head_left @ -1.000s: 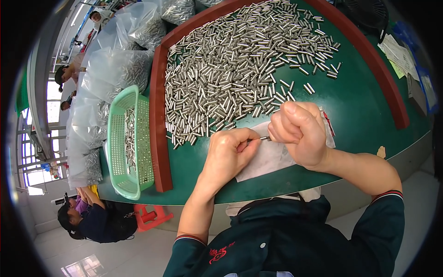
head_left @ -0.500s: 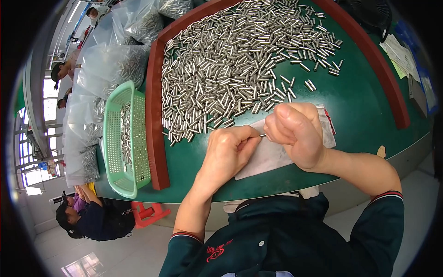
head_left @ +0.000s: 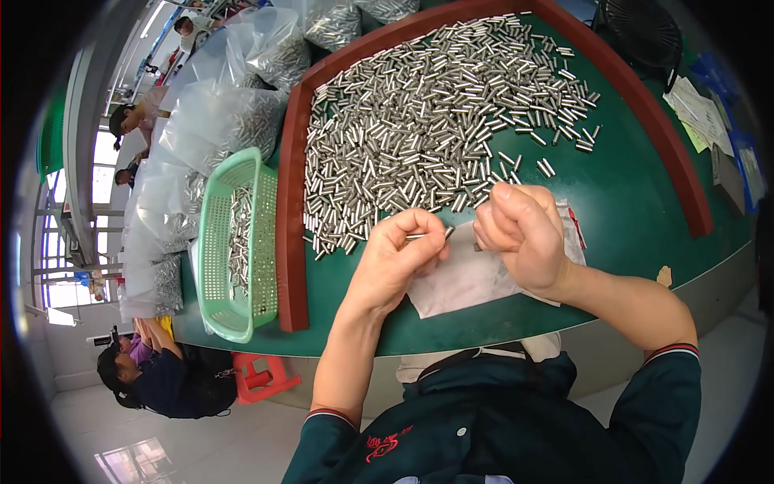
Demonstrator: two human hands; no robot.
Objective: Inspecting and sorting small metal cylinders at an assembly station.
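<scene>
Between left fingertips (head_left: 419, 234), metal tube (head_left: 429, 235), pinched

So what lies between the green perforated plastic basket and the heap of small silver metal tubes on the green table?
In the head view, only the raised dark red border strip separates the green perforated plastic basket from the heap of small silver metal tubes.

Heap of metal tubes (head_left: 435, 121) lies on the table (head_left: 637, 202), inside a raised border (head_left: 292, 242). Basket (head_left: 234, 242) sits left of the border, tubes in it. Bags (head_left: 218, 121) pile behind and left of the basket. Cloth (head_left: 476, 278) lies at the near edge, before the heap. Papers (head_left: 697, 113) at far right. Stool (head_left: 258, 375) on the floor below the basket.
</scene>
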